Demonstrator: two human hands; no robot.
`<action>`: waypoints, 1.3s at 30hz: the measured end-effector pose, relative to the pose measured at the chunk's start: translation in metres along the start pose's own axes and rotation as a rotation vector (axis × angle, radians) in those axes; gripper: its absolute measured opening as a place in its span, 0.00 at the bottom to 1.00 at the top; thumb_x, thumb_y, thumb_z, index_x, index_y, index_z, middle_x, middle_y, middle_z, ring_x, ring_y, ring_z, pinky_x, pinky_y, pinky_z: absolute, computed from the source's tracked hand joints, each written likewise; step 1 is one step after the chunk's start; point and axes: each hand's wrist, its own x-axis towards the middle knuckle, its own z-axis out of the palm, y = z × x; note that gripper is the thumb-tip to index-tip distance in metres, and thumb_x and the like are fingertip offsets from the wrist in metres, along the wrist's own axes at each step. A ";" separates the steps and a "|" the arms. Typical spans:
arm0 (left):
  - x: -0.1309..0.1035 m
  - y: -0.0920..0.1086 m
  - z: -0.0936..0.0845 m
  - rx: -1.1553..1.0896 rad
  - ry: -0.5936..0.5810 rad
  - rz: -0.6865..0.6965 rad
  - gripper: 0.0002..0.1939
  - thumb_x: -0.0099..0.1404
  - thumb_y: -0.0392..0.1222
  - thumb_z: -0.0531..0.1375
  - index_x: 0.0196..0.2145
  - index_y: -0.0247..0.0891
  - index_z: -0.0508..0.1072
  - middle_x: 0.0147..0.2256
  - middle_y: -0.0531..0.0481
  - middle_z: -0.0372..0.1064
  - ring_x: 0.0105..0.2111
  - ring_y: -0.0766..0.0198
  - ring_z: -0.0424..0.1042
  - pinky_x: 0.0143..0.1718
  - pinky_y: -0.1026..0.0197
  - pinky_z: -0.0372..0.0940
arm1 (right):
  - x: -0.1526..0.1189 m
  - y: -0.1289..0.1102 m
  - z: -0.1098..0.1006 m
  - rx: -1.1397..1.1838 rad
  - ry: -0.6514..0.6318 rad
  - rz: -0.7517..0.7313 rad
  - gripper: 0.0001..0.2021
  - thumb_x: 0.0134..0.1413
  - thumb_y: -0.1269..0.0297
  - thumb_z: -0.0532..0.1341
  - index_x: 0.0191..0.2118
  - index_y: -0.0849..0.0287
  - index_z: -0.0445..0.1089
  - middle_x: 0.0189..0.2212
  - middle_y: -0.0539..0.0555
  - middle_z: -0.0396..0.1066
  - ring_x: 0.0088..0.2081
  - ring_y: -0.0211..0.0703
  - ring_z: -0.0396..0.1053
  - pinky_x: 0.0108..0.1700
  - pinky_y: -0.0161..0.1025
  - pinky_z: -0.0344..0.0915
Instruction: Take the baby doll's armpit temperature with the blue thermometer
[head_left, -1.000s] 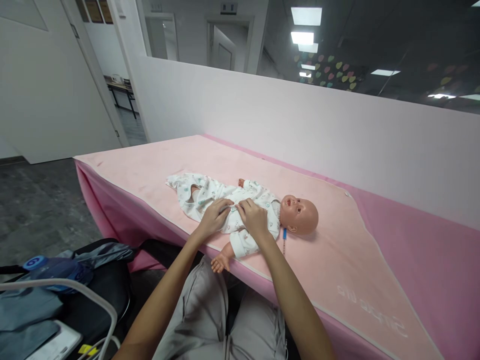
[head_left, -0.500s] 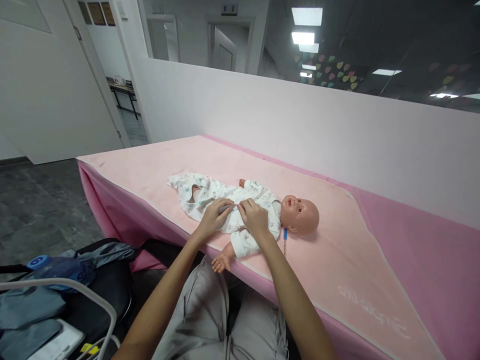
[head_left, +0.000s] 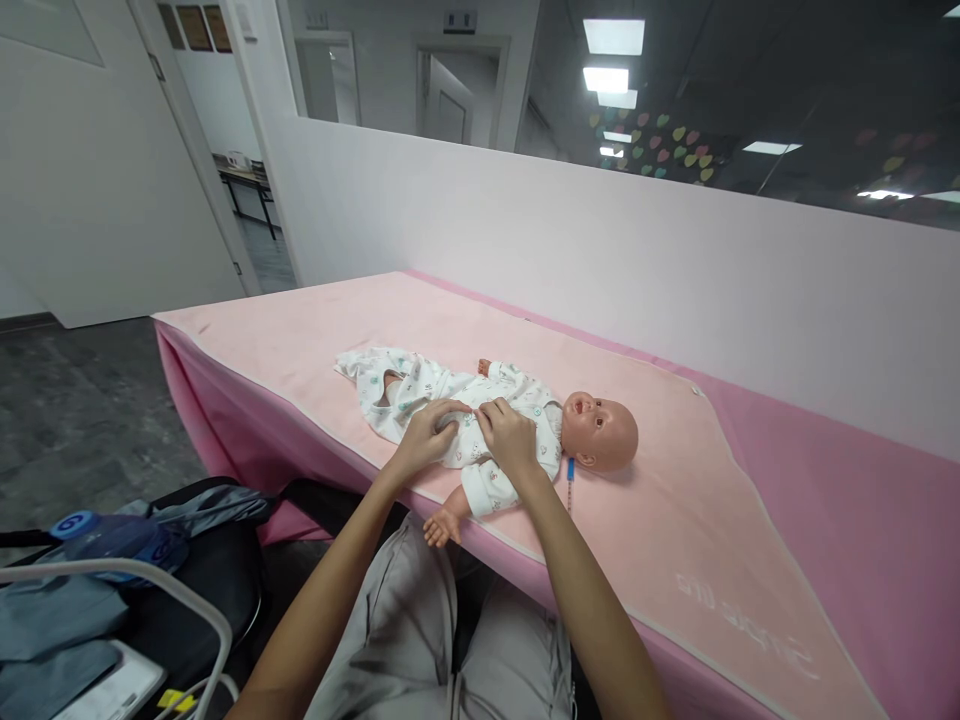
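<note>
Grey trousers (head_left: 390, 625) of the person occupy the near foreground, below the edge of the table; to the left, a pale curved tube (head_left: 142, 568) crosses in front of a black chair (head_left: 202, 570), which bears a bottle with a blue cap (head_left: 124, 538) and grey fabric (head_left: 56, 610); a white flat object (head_left: 112, 685) lies at the lower left, beside something yellow (head_left: 176, 698).

Just beyond the trousers, a doll (head_left: 600, 430) lies on its back along the near side of the table, head to the right and legs to the left; its near arm reaches past the mat's border, the small palm (head_left: 444, 522) open.

Both hands rest on the front of the doll's white printed garment (head_left: 405, 395), fingers bent and the two sets of fingertips close together; the left hand (head_left: 431, 435) lies toward the doll's legs, the right hand (head_left: 511, 435) toward its chest; whether either one pinches the cloth cannot be told.

Beneath the doll spreads a pale pink mat (head_left: 675, 520) with faint white lettering, over a deeper pink cloth (head_left: 870, 490); a blue tab (head_left: 571, 468) shows beside the doll's neck; farther back stand a white wall (head_left: 600, 240), a dark window (head_left: 750, 90) with heart-shaped stickers, and, at left, a pale door (head_left: 105, 170) beside an opening onto a small table (head_left: 247, 178).
</note>
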 end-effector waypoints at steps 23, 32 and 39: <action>0.048 0.010 -0.007 0.460 -0.144 0.036 0.18 0.65 0.50 0.47 0.35 0.39 0.72 0.33 0.47 0.72 0.34 0.60 0.70 0.33 0.62 0.61 | 0.005 -0.001 0.004 0.086 0.109 0.207 0.11 0.62 0.63 0.48 0.39 0.58 0.66 0.36 0.52 0.67 0.31 0.34 0.66 0.28 0.30 0.55; 0.093 0.003 0.009 0.727 -0.186 -0.137 0.15 0.64 0.47 0.49 0.35 0.38 0.72 0.30 0.44 0.72 0.32 0.56 0.71 0.31 0.61 0.58 | 0.006 -0.004 0.003 0.041 0.060 0.221 0.15 0.63 0.65 0.46 0.37 0.59 0.69 0.39 0.54 0.65 0.30 0.33 0.66 0.26 0.31 0.55; 0.132 -0.012 0.048 0.464 -0.196 -0.246 0.17 0.61 0.48 0.49 0.38 0.40 0.74 0.35 0.47 0.74 0.35 0.59 0.70 0.30 0.63 0.58 | -0.010 -0.004 -0.033 0.238 0.167 0.346 0.13 0.56 0.65 0.52 0.47 0.57 0.65 0.46 0.55 0.66 0.36 0.38 0.68 0.34 0.32 0.60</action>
